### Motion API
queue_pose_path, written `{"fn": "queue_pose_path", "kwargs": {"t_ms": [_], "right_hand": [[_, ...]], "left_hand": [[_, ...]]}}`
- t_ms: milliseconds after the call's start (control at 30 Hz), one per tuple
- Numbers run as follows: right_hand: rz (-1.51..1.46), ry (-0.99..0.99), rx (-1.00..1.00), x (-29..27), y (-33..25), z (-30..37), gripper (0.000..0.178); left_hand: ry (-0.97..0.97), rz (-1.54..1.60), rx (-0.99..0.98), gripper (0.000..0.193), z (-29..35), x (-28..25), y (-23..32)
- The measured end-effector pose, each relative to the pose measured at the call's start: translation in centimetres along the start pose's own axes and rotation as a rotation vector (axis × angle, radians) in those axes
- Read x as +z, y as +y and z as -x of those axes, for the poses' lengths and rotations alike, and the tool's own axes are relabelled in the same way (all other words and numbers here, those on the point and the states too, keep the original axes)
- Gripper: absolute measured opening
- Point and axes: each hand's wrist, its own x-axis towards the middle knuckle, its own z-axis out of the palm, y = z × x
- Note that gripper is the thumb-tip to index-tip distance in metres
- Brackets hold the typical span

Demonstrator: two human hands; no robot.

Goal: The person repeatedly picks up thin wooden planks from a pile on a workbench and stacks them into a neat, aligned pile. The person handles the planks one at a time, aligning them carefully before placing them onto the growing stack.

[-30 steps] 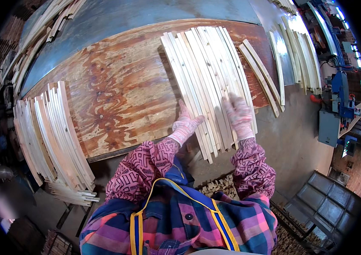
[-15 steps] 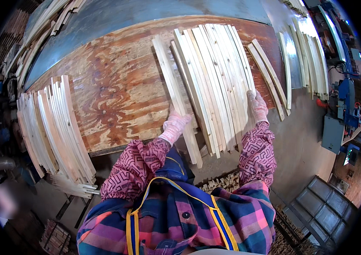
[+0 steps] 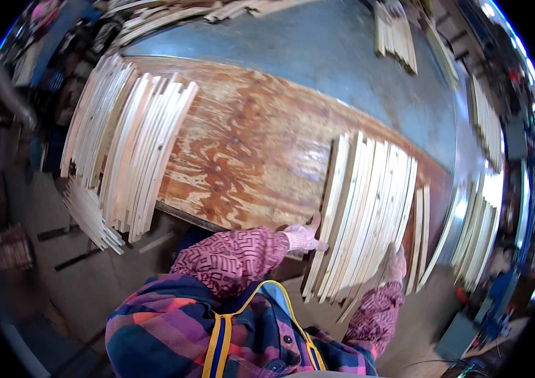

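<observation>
Several pale wooden strips (image 3: 368, 214) lie side by side in a row across the plywood sheet, their near ends jutting past its edge. At the row's left side my left hand (image 3: 305, 237), in a light knit glove, has its thumb spread from the fingers, and the fingertips touch the leftmost strip (image 3: 335, 189). My right hand (image 3: 396, 264), gloved too, lies with fingers stretched along the row's right edge. Two separate strips (image 3: 418, 239) rest just right of that hand. Patterned pink sleeves cover both forearms.
The worn plywood sheet (image 3: 236, 151) lies on a blue-grey metal table (image 3: 318, 63). Another stack of strips (image 3: 147, 151) sits at its left end. More strips (image 3: 396, 38) lie at the far side, others (image 3: 475, 233) at right. Machinery (image 3: 491, 315) stands at lower right.
The view has turned, so the row sits farther right in the picture. The leftmost strip, slanted and apart before, now lies against the row. My left hand's grip on it has loosened.
</observation>
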Motion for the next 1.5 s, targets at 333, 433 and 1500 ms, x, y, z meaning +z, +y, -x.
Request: {"fn": "queue_pose_path", "kwargs": {"t_ms": [333, 433, 1500], "right_hand": [[-0.255, 0.378, -0.310, -0.4, -25.4, -3.4, 0.063], [-0.243, 0.310, -0.505, -0.6, -36.3, -4.4, 0.063], [-0.129, 0.121, -1.261, 17.6, -118.2, -26.3, 0.080]], "left_hand": [[0.540, 0.120, 0.105, 0.082, 7.4, -21.4, -17.6], [0.710, 0.496, 0.340, 0.091, 10.4, -33.5, -22.9], [1.412, 1.858, 0.351, 0.047, -2.7, -84.2, -46.1]]}}
